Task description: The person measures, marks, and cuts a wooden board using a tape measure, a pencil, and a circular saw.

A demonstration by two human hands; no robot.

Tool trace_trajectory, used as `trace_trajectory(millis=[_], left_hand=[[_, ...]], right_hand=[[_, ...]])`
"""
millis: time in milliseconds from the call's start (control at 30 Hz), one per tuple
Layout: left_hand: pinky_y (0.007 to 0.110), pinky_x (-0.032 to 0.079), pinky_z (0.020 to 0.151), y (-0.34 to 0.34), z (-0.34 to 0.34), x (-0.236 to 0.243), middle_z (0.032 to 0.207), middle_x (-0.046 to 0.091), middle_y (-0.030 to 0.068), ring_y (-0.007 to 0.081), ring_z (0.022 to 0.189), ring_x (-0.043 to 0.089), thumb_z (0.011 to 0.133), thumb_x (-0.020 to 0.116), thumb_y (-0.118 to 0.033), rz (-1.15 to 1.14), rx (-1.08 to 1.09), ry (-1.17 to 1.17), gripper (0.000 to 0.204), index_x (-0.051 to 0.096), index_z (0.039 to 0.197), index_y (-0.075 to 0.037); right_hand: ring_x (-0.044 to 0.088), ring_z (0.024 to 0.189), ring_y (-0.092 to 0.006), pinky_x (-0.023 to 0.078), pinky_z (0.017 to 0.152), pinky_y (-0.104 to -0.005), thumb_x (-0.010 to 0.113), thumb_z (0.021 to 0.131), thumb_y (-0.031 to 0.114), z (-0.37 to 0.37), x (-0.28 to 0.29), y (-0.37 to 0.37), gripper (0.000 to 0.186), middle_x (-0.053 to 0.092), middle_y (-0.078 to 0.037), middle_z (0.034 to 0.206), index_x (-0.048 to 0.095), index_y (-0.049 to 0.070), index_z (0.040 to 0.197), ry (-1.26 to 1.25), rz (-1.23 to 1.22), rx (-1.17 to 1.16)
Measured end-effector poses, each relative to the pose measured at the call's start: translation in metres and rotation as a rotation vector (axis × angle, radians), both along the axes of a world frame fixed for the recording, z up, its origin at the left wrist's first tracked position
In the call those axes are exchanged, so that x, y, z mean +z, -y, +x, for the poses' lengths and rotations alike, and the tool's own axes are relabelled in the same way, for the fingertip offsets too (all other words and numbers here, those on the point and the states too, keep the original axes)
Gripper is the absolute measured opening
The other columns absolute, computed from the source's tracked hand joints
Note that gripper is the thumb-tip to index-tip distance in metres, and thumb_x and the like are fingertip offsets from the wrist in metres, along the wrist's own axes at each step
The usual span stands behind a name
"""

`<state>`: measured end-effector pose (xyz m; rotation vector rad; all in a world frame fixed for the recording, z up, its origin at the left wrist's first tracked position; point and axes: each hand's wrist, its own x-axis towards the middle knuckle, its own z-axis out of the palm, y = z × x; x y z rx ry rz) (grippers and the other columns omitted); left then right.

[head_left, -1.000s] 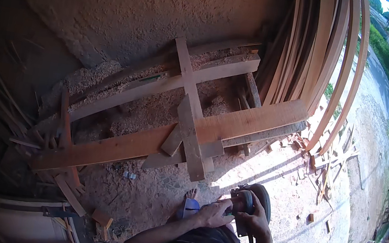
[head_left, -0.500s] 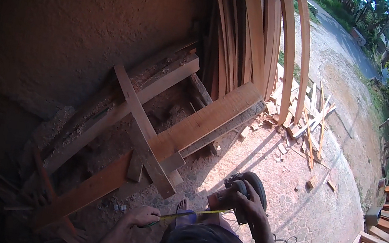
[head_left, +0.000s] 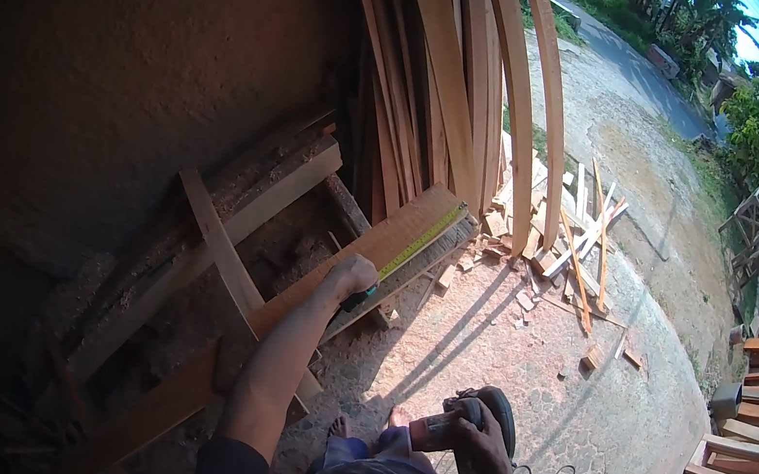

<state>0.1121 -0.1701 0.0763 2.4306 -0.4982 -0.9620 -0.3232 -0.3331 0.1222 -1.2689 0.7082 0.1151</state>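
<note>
left hand pinned yellow tape measure flat along plank, toward 1 o'clock | right hand gripped power tool, probably circular saw, parked low

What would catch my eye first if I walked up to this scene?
Probably the yellow tape measure stretched along a plank at centre, pinned by the left hand. Lower down, the right hand grips a power tool. Behind, tall bent boards lean against the wall, with offcuts scattered on the ground.
</note>
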Motion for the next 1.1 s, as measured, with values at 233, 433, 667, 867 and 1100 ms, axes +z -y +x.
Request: trace_trajectory(millis=[233, 433, 667, 867, 1100], left_hand=[[0.042, 0.051, 0.099, 0.036, 0.040, -0.046, 0.127, 0.067, 0.0234, 0.0394, 0.121, 0.064, 0.082, 0.060, -0.019, 0.170, -0.029, 0.048, 0.040, 0.073, 0.114, 0.001], [0.043, 0.051, 0.102, 0.017, 0.028, -0.017, 0.130, 0.064, 0.0234, 0.0380, 0.126, 0.060, 0.083, 0.058, -0.022, 0.172, -0.078, 0.122, 0.041, 0.073, 0.114, 0.000], [0.045, 0.052, 0.101, -0.115, -0.006, 0.019, 0.129, 0.066, 0.0206, 0.0367, 0.122, 0.063, 0.083, 0.065, -0.029, 0.446, 0.079, 0.075, 0.044, 0.072, 0.117, -0.002], [0.046, 0.054, 0.096, -0.204, -0.033, 0.009, 0.122, 0.071, 0.0198, 0.0362, 0.114, 0.068, 0.084, 0.067, -0.039, 0.573, 0.144, 0.109, 0.049, 0.074, 0.117, -0.004], [0.046, 0.053, 0.100, -0.194, -0.039, 0.030, 0.129, 0.069, 0.0154, 0.0338, 0.120, 0.066, 0.084, 0.063, -0.023, 0.623, 0.180, 0.041, 0.044, 0.071, 0.123, -0.006]], right_hand=[[0.058, 0.095, -0.0125, 0.049, 0.083, -0.0289, 0.065, 0.087, 0.013, -0.028, -0.006, 0.005, 0.043, 0.059, -0.003, 0.107, 0.056, 0.003, 0.128, -0.006, 0.073, -0.082], [0.060, 0.094, -0.0128, 0.051, 0.083, -0.0300, 0.066, 0.087, 0.008, -0.041, -0.027, 0.012, 0.043, 0.061, -0.002, 0.107, 0.057, 0.005, 0.129, -0.075, 0.047, -0.104], [0.063, 0.095, -0.0141, 0.053, 0.082, -0.0307, 0.067, 0.089, 0.009, -0.027, -0.029, 0.009, 0.042, 0.064, -0.003, 0.110, 0.059, 0.007, 0.130, -0.113, 0.022, -0.111], [0.065, 0.099, -0.0162, 0.053, 0.086, -0.0316, 0.070, 0.089, 0.012, -0.009, -0.027, 0.011, 0.047, 0.065, -0.006, 0.114, 0.058, 0.006, 0.134, -0.161, -0.016, 0.057], [0.065, 0.102, -0.0181, 0.053, 0.088, -0.0327, 0.072, 0.089, 0.017, 0.004, -0.016, 0.002, 0.050, 0.066, -0.009, 0.117, 0.057, 0.003, 0.135, -0.178, -0.114, 0.118]])
